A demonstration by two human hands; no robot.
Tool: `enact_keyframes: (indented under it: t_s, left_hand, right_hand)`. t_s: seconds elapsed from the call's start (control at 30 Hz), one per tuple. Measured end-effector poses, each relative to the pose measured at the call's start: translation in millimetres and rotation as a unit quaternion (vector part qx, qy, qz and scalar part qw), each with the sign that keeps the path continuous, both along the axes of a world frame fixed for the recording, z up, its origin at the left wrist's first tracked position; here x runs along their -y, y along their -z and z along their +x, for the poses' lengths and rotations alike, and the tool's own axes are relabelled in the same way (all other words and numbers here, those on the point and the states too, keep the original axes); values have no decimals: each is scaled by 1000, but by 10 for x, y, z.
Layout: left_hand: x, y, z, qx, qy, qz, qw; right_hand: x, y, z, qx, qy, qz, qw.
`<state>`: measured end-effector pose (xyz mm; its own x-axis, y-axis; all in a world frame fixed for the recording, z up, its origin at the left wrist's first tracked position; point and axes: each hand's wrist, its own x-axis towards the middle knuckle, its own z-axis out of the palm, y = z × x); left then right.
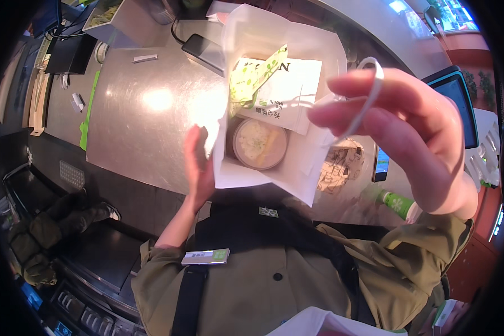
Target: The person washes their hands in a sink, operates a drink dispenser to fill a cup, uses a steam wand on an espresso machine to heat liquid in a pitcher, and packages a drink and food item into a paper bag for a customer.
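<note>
An open white paper bag (231, 178) stands in front of my chest. Inside it sits a round clear-lidded cup (260, 143) with creamy, pale food. A white printed packet (306, 80) and green-patterned sachets (244, 84) lie beyond the cup. My left hand (199, 168) is against the bag's left side. One of its digits points up, and the others are hidden behind the paper. Raised over the bag's right side, my right hand (411, 122) has a white cord handle (371, 96) hooked across its bent fingers.
A steel counter (126, 130) spreads under the bag. Right of the bag are a printed brown paper item (342, 164), a phone (381, 164), a green cup (397, 203) and a tablet screen (458, 105). A black device (201, 50) stands behind. A person's legs (84, 214) show lower left.
</note>
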<state>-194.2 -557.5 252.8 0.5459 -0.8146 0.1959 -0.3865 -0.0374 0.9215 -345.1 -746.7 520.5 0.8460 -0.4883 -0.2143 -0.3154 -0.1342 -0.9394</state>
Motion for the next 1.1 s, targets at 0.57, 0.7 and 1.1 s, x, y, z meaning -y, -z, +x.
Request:
enact_keyframes:
  t_s: [0.57,0.7,1.1]
  left_hand:
    - [-41,-1212,-60,364,73,-94,924]
    - [55,-1167,-39,367,90,-140,915]
    - [31,-1022,-11,360,71,-235,900]
  right_hand:
    - [-168,14,356,-142,-435,-477,751]
    - [-124,685,174,-181,-431,-374,801]
    - [-406,1617,402,-143,-444,-688,556]
